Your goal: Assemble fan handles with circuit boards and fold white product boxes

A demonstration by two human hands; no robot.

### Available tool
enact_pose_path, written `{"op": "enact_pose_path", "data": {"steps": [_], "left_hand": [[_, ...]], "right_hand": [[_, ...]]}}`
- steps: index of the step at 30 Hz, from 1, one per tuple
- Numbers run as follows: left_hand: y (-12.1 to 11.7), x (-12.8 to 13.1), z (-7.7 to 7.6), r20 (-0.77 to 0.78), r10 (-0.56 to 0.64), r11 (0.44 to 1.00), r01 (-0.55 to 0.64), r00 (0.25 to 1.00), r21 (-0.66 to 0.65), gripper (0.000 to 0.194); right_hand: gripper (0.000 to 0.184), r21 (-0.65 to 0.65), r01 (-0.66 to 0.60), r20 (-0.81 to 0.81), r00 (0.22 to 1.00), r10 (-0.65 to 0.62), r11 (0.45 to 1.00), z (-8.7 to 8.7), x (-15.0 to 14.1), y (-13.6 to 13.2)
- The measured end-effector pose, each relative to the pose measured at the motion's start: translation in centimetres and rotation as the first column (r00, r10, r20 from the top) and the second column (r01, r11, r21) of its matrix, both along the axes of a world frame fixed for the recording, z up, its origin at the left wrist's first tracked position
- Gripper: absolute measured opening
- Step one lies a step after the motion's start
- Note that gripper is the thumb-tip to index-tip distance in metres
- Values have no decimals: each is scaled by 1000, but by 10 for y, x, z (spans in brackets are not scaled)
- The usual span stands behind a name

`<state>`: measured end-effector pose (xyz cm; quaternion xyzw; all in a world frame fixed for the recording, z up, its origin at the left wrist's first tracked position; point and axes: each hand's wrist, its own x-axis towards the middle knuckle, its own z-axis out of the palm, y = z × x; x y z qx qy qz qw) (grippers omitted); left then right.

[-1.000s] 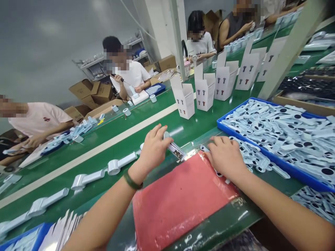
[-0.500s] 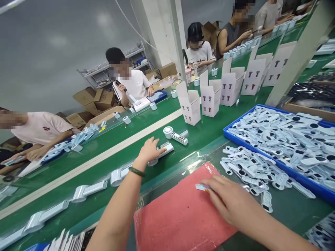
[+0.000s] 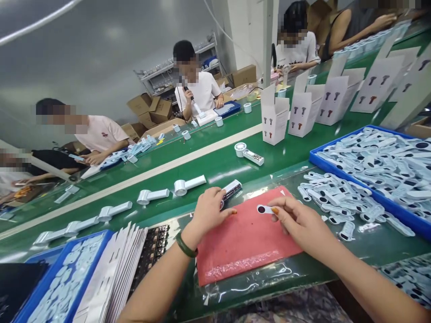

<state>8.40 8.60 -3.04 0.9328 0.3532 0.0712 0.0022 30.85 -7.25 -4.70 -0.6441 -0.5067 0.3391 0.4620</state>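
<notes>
A row of pale-blue handheld fans (image 3: 158,194) lies across the left of the frame; near centre, the left hand (image 3: 210,211) grasps an open-handled fan (image 3: 233,188), best kept steady by the red mat (image 3: 242,242); right of it, a small cover strip (image 3: 264,209) is pinched by one end in the right hand (image 3: 298,220), best gripped by its edges, clear of its dark oval; loose strips (image 3: 323,195) lie further right.

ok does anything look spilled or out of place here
Only a loose heap of small pale blue pieces stands out: it lies outside the blue tray, right of the red mat, while similar pieces fill the tray. It may be set out deliberately. I see no obvious damage.
</notes>
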Motion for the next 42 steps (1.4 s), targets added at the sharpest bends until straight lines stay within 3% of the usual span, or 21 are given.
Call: {"op": "enact_pose_path", "data": {"steps": [4,11,15,17,20,23,25,31,36,38,42], "left_hand": [[1,-5,-13,-55,133,990,-131,990,44,49],[30,8,-4,-134,240,969,-228,961,99,29],[39,12,3,-175,234,971,-220,956,95,20],[28,8,9,-179,202,978,-188,963,91,20],[-11,-1,15,-136,94,995,-90,986,33,25],[-53,-7,11,-25,-33,990,29,999,-137,22],[-70,-8,4,36,-52,976,59,998,-211,20],[-77,-8,-11,324,-56,959,142,944,-247,48],[-80,-6,-15,432,-69,952,189,899,-242,12],[-80,-4,-15,427,-34,948,165,904,-274,10],[-80,0,-15,405,8,938,134,914,-320,8]], "right_hand": [[32,-33,-25,-39,999,24,999,-11,-3,2],[42,-22,15,-177,984,-19,1000,-19,-3,8],[40,-14,1,-212,977,-4,1000,-19,-3,12],[37,-7,6,-211,978,-7,1000,-13,-3,12],[30,15,20,-142,990,-17,1000,2,-7,8],[23,37,-29,9,1000,29,999,13,-18,5],[20,14,-79,139,987,76,997,13,-28,6],[18,-58,-86,426,899,103,995,-4,-55,6],[24,-57,-54,583,809,77,997,-5,-56,7],[25,-25,-90,535,840,89,996,-8,-49,13],[20,-12,-275,171,947,273,961,-22,-31,24]]}}
